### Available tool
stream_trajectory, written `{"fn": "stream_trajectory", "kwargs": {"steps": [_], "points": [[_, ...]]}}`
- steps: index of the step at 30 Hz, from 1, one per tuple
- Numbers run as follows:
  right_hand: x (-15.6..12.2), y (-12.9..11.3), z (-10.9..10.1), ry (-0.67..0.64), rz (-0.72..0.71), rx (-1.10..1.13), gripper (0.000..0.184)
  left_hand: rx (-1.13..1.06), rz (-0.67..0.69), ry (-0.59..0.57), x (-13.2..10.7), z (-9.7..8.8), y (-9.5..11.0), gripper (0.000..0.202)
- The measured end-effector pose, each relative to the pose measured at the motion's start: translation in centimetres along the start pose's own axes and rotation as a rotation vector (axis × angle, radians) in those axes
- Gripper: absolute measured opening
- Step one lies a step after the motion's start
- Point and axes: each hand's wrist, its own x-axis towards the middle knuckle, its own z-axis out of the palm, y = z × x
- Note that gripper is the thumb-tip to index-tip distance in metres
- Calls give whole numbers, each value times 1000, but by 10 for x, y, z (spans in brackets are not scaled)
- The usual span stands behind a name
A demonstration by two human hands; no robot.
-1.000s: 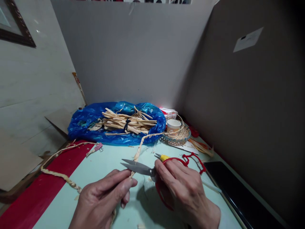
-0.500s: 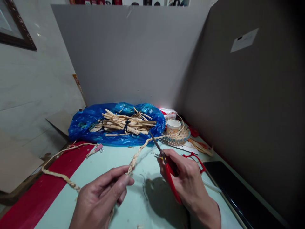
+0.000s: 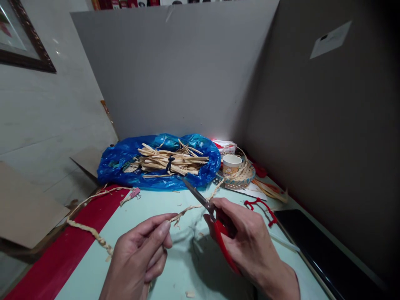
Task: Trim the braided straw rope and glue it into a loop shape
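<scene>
Between thumb and forefinger, my left hand [image 3: 143, 250] pinches a pale braided straw cord [image 3: 189, 209]. From there the cord runs right, behind the scissors, and on toward a woven basket [image 3: 240, 178]. My right hand [image 3: 250, 241] is closed round the red-handled scissors [image 3: 223, 241], whose dark blades point up and left over the cord. Whether the blades touch the cord I cannot tell. Another length of braid [image 3: 90, 231] loops over the table's left side and passes behind my left hand. Small loose fibres stick out of the cord near my left fingertips.
A blue plastic bag [image 3: 125, 152] at the back carries a tied bundle of dry straw strips [image 3: 175, 159]. A paper cup [image 3: 231, 165] stands in the basket. To the right lie a red fuzzy wire [image 3: 261, 205] and a black flat panel [image 3: 312, 246]. A pink binder clip [image 3: 134, 193] sits at left.
The cord in my left hand now shows a thinner, frayed stretch and runs more level. The scissors have swung leftward, and their blades look closer together. The view has shifted slightly.
</scene>
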Motion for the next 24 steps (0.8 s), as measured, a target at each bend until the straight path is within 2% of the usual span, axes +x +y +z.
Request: {"fn": "stream_trajectory", "kwargs": {"steps": [8,12,18,21,24], "points": [[-2,2,3,-70,61,-24,23,-148,-182,-169,13,-8,-10,10],[-3,5,5,-72,66,-60,25,-165,-221,-268,13,-8,-15,4],[-4,4,8,-95,39,-125,34,-188,-185,-199,6,-2,-10,10],[-5,2,8,-89,-63,-169,37,-224,-107,-141,8,-1,-6,11],[-7,3,9,-77,-212,-257,47,-289,-92,-148,10,-4,-6,20]]}}
